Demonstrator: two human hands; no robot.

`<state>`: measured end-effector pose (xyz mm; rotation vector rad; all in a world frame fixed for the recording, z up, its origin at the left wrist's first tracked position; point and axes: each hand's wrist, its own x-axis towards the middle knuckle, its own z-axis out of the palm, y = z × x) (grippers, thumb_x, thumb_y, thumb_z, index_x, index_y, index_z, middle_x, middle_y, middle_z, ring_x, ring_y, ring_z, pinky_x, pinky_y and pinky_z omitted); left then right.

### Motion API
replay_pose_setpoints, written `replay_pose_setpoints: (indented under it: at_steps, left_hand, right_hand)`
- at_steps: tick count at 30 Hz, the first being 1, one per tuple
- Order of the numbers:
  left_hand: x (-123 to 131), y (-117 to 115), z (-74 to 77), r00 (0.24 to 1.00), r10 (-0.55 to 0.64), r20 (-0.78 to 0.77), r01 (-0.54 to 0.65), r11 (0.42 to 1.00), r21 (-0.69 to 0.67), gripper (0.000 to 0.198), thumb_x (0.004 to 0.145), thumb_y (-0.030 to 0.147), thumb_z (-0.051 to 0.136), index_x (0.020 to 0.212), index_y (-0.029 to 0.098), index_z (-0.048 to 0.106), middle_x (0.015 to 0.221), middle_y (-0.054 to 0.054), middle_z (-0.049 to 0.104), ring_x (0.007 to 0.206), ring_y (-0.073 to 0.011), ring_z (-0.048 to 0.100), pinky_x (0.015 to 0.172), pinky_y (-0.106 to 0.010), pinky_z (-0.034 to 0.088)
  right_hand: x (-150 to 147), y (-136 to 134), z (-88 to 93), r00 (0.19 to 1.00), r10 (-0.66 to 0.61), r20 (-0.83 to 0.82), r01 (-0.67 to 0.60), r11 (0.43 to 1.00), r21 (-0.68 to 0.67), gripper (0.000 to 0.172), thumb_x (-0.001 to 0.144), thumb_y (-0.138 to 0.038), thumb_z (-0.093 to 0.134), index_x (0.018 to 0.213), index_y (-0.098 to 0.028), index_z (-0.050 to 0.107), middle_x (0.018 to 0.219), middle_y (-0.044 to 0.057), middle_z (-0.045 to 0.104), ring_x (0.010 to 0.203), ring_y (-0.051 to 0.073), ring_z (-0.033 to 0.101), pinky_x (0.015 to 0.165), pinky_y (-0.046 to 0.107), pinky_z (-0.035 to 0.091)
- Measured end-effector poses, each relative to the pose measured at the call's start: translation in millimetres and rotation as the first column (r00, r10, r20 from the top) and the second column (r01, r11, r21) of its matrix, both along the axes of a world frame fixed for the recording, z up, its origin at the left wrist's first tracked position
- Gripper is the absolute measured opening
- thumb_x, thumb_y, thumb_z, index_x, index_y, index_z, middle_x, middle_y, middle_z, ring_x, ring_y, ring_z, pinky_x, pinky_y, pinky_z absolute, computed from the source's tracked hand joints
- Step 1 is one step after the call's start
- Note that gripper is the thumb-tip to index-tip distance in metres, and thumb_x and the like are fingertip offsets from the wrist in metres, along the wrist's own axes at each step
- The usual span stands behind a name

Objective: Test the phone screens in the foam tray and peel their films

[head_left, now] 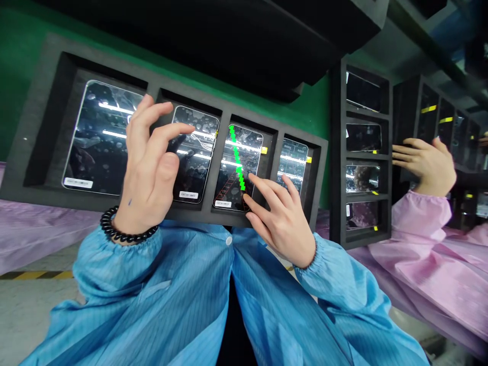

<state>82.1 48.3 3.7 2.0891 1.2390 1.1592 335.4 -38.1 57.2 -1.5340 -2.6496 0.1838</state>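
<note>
A dark foam tray (224, 168) holds several smartphones, each in its own compartment. My left hand (147, 173) is over the tray's left half, fingers apart and bent, with nothing in it. Beneath it lie a large phone (101, 137) and a second phone (192, 175), both partly covered by the hand. My right hand (284, 218) has its fingers spread, and a fingertip meets the lower right of the third phone (224, 173). A jagged green trace and a reddish grid show on that screen. The rightmost phone (293, 157) displays a faint line pattern and is partly hidden by my fingers.
At the right stands another foam tray (368, 157) with several phones. A co-worker's hand (429, 162) with a pink sleeve (425, 211) is beside it. Further trays (438, 109) run along the green bench (316, 107). A black housing (213, 40) overhangs the back.
</note>
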Motion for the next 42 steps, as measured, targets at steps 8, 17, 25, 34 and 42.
replay_pose_setpoints:
  at_steps: [8,17,25,34,42]
  left_hand:
    - [1,0,1.3,1.0,-0.003,-0.005,0.003,1.0,-0.008,0.055,0.105,0.057,0.025,0.14,0.029,0.058,0.155,-0.004,0.046,0.157,-0.0291,0.026,0.132,-0.055,0.021]
    - [0,0,0.3,1.0,0.006,0.025,-0.005,0.999,-0.036,0.054,0.104,0.058,0.028,0.139,0.031,0.059,0.156,-0.004,0.045,0.158,-0.0287,0.025,0.133,-0.054,0.019]
    - [0,0,-0.8,1.0,0.0,0.03,0.001,0.999,-0.044,0.052,0.105,0.055,0.028,0.138,0.03,0.06,0.158,-0.004,0.044,0.157,-0.03,0.026,0.132,-0.055,0.019]
    - [0,-1,-0.2,0.999,0.001,0.047,0.002,0.998,-0.059,0.051,0.105,0.054,0.03,0.137,0.031,0.061,0.158,-0.005,0.044,0.157,-0.0279,0.026,0.131,-0.052,0.021]
    - [0,-2,1.5,1.0,-0.005,0.019,0.007,0.997,-0.075,0.053,0.106,0.054,0.028,0.137,0.026,0.06,0.159,-0.006,0.041,0.158,-0.029,0.023,0.132,-0.052,0.02]
  right_hand:
    - [2,-15,10.9,0.999,0.017,-0.034,-0.018,0.999,-0.043,0.033,0.106,-0.03,0.046,0.104,-0.018,0.077,0.147,0.012,0.063,0.127,0.027,0.062,0.12,0.057,0.037]
    - [29,62,-7.7,0.967,-0.237,-0.096,0.248,0.96,0.131,0.039,0.106,-0.036,0.039,0.119,-0.025,0.074,0.157,0.008,0.052,0.137,0.034,0.052,0.118,0.06,0.037]
    - [31,88,-27.6,0.976,-0.219,0.011,0.215,0.964,0.155,0.04,0.107,-0.037,0.037,0.126,-0.023,0.07,0.16,0.013,0.047,0.136,0.033,0.053,0.116,0.059,0.039]
    - [18,71,-19.8,0.986,-0.169,-0.015,0.17,0.981,0.093,0.04,0.107,-0.036,0.039,0.123,-0.022,0.073,0.161,0.013,0.046,0.137,0.03,0.051,0.119,0.058,0.035]
    - [1,50,-14.2,0.996,-0.076,-0.039,0.079,0.995,0.06,0.039,0.108,-0.032,0.04,0.12,-0.021,0.075,0.159,0.012,0.05,0.139,0.029,0.051,0.122,0.056,0.032]
